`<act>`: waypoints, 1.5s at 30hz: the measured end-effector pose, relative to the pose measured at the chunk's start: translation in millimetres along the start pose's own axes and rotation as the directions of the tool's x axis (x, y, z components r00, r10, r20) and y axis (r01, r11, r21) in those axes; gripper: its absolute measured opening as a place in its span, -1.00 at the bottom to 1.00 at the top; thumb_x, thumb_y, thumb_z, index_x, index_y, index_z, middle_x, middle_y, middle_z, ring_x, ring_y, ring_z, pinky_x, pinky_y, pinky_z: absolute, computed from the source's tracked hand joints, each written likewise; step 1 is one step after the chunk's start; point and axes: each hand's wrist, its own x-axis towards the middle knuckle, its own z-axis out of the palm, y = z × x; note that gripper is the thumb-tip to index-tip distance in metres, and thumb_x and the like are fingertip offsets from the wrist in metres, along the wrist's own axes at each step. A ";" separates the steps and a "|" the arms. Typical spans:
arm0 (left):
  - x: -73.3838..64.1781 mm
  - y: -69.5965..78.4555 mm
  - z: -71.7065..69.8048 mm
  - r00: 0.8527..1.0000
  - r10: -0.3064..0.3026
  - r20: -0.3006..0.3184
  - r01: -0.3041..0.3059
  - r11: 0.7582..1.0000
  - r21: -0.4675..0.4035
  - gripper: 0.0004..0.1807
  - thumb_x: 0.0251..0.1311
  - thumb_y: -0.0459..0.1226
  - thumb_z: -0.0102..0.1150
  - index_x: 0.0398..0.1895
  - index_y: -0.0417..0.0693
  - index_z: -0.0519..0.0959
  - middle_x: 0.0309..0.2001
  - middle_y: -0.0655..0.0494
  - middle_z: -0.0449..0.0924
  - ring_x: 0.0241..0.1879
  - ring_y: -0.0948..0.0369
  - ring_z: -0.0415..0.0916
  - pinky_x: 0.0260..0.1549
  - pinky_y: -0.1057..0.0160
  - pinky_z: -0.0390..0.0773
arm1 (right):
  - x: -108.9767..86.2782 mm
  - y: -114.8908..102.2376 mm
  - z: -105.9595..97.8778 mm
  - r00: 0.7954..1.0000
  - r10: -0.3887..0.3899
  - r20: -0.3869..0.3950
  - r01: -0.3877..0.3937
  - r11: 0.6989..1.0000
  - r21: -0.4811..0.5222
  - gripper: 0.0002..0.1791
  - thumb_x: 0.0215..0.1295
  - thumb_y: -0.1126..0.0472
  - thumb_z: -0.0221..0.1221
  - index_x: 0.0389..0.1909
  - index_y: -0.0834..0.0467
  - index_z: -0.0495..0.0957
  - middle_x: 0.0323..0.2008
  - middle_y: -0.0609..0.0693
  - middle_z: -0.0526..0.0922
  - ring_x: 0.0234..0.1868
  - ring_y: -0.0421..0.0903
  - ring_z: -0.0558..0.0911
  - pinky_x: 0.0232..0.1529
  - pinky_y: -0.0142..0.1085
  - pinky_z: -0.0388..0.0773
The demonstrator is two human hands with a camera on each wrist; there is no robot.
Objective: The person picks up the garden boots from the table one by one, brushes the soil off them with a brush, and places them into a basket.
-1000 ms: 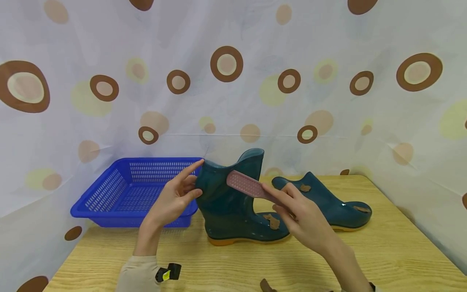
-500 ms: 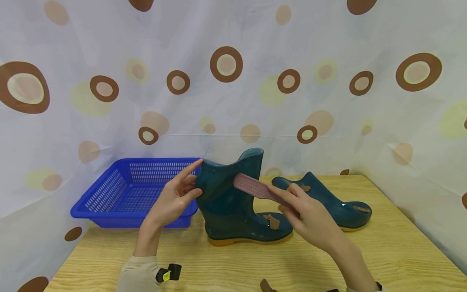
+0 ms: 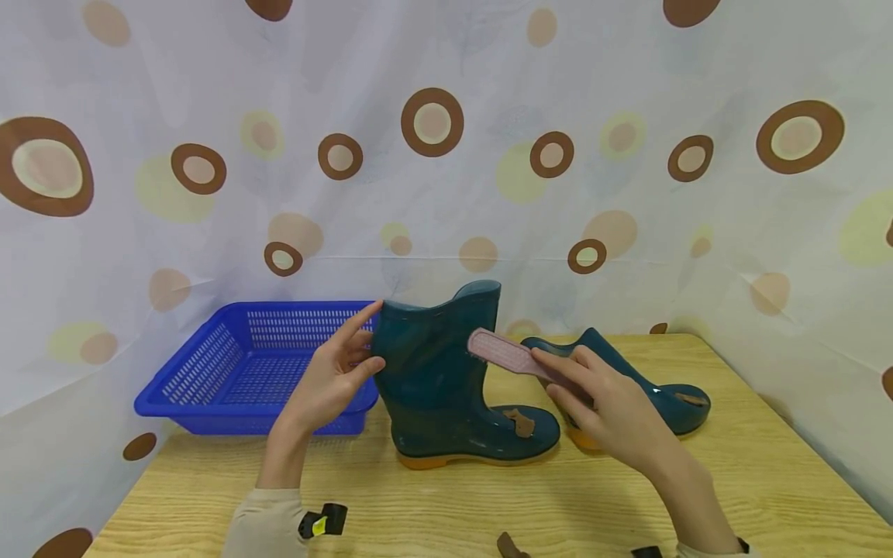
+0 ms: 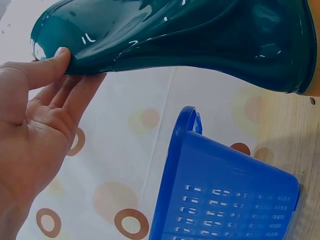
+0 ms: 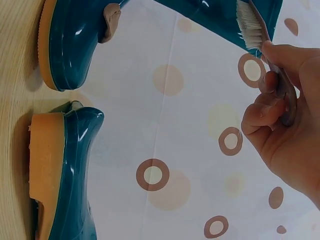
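A dark green rubber boot with an orange sole stands upright mid-table. My left hand holds the rear of its top edge, thumb on the near side and fingertips behind, as the left wrist view shows. A brown, clay-like patch sticks to the boot's toe. In my right hand I grip a pinkish scrub brush by its handle, at the front edge of the boot shaft. The right wrist view shows its pale bristles against or close to the boot; contact is unclear.
A blue perforated plastic basket stands at the back left. Behind my right hand is a second green boot with a brown patch on its toe. A brown piece lies at the table's near edge. A spotted curtain hangs behind.
The brush and my right hand have moved right and slightly down, from the middle of the boot's shaft to its front edge. The boot's top has shifted slightly left with my left hand.
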 end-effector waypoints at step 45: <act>2.8 2.2 3.3 0.999 -0.028 -0.032 0.028 1.000 0.015 -0.15 0.35 -0.44 0.13 0.53 0.50 0.10 0.15 -0.11 0.55 0.01 0.01 0.65 0.11 -0.11 0.58 | -9.9 30.1 -6.8 0.939 0.213 0.269 -0.203 0.977 -0.066 -0.60 0.47 0.01 0.10 0.24 0.02 0.57 0.34 0.33 0.42 0.24 0.33 0.52 0.10 0.26 0.50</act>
